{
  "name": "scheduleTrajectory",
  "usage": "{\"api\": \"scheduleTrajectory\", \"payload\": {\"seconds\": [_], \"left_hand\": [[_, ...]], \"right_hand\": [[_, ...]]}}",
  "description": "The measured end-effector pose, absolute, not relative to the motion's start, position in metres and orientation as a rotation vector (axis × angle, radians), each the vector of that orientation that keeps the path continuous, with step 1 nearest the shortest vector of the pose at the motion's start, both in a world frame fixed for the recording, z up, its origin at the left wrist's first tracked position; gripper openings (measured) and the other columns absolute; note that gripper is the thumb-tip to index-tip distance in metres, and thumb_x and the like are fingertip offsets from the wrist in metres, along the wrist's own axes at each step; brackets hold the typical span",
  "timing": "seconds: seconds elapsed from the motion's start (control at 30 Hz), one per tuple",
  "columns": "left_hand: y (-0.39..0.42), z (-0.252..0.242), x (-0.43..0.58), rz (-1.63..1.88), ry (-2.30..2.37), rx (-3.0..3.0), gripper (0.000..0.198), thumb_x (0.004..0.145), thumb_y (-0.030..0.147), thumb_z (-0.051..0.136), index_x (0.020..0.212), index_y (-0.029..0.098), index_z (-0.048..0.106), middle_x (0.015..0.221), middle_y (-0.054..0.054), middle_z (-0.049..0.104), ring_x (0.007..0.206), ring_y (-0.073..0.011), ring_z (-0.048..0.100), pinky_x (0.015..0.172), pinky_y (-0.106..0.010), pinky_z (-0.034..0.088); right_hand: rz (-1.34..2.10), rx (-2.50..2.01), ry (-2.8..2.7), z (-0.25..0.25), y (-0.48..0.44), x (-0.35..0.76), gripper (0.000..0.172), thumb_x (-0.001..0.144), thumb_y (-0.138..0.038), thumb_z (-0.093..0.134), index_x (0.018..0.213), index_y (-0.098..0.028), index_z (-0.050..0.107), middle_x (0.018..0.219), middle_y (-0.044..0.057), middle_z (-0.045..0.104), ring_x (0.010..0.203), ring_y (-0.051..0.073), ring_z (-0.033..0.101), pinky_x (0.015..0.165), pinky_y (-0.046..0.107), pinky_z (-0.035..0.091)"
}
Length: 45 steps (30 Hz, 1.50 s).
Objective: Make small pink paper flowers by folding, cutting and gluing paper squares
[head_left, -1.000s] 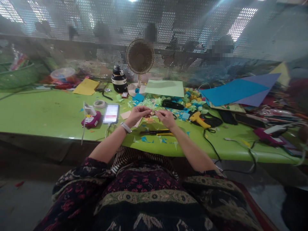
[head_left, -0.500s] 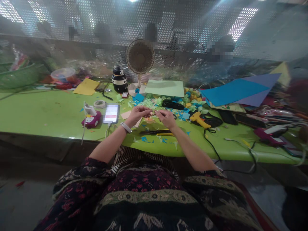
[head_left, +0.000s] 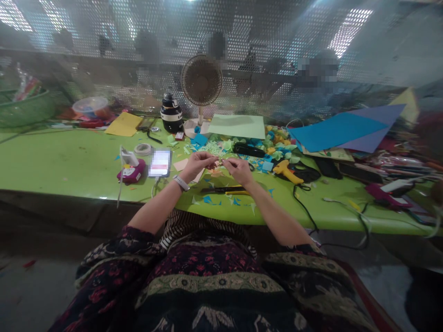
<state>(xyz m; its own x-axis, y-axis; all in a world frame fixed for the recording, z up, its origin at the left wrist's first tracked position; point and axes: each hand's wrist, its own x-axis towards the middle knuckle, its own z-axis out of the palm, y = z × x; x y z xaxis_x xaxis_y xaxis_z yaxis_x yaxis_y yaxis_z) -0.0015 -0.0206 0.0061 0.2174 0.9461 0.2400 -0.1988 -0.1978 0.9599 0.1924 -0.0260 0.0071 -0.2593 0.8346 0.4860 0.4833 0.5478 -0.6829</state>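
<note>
My left hand (head_left: 199, 165) and my right hand (head_left: 238, 169) meet over the table, fingertips pinched close together. Between them is something small that I cannot make out; it is mostly covered by the fingers. Under the fingertips lies a small orange paper piece (head_left: 217, 172). A pale peach paper sheet (head_left: 180, 164) sits beside and partly beneath my left hand. Just below the hands rests a black and yellow tool (head_left: 224, 189), perhaps a cutter, with blue paper scraps (head_left: 211, 200) in front of it. A black stapler (head_left: 248, 150) lies beyond my right hand.
The green table (head_left: 69, 161) holds a lit phone (head_left: 159, 163), a tape roll (head_left: 143, 149), a purple power strip (head_left: 130, 171), a fan (head_left: 201, 80) and a black bottle (head_left: 172, 115). At right are a yellow glue gun (head_left: 287, 171), its trailing cord, and blue paper sheets (head_left: 342, 130).
Both hands stay pinched together in nearly the same place, with only slight finger movement. Nothing on the table has visibly moved.
</note>
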Motion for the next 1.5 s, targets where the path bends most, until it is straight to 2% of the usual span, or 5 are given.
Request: {"api": "scheduleTrajectory", "payload": {"seconds": [0.53,0.77,1.13,1.5], "left_hand": [[-0.0203,0.0064,-0.0011,1.259,0.785,1.308,0.041,0.061,0.048,0.088,0.075,0.012,0.072,0.064,-0.003,0.069,0.057,-0.0087,0.059,0.060,-0.024,0.047],[-0.0211,0.0064,-0.0018,1.245,0.793,1.327,0.040,0.063,0.048,0.087,0.075,0.013,0.072,0.065,-0.004,0.069,0.058,-0.0096,0.060,0.061,-0.025,0.048],[-0.0226,0.0090,-0.0008,1.248,0.792,1.338,0.043,0.061,0.050,0.088,0.073,0.012,0.072,0.063,-0.005,0.069,0.057,-0.0100,0.061,0.059,-0.024,0.048],[-0.0225,0.0085,-0.0010,1.230,0.803,1.331,0.044,0.061,0.051,0.088,0.072,0.012,0.070,0.063,-0.005,0.069,0.056,-0.0099,0.061,0.059,-0.024,0.049]], "right_hand": [[0.504,-1.081,-1.898,0.0075,-0.0257,0.1930,0.049,0.089,-0.058,0.052,0.060,-0.020,0.058,0.051,-0.001,0.047,0.053,0.013,0.042,0.055,0.029,0.032],[0.505,-1.083,-1.896,0.0065,-0.0249,0.1936,0.051,0.090,-0.062,0.052,0.063,-0.020,0.062,0.051,0.000,0.049,0.054,0.014,0.043,0.055,0.029,0.033],[0.494,-1.062,-1.909,0.0062,-0.0248,0.1931,0.049,0.089,-0.059,0.052,0.063,-0.019,0.061,0.052,0.000,0.047,0.052,0.013,0.041,0.054,0.029,0.032],[0.408,-1.033,-1.945,0.0013,-0.0210,0.1942,0.053,0.091,-0.062,0.049,0.066,-0.018,0.066,0.057,0.002,0.055,0.056,0.014,0.047,0.056,0.028,0.034]]}}
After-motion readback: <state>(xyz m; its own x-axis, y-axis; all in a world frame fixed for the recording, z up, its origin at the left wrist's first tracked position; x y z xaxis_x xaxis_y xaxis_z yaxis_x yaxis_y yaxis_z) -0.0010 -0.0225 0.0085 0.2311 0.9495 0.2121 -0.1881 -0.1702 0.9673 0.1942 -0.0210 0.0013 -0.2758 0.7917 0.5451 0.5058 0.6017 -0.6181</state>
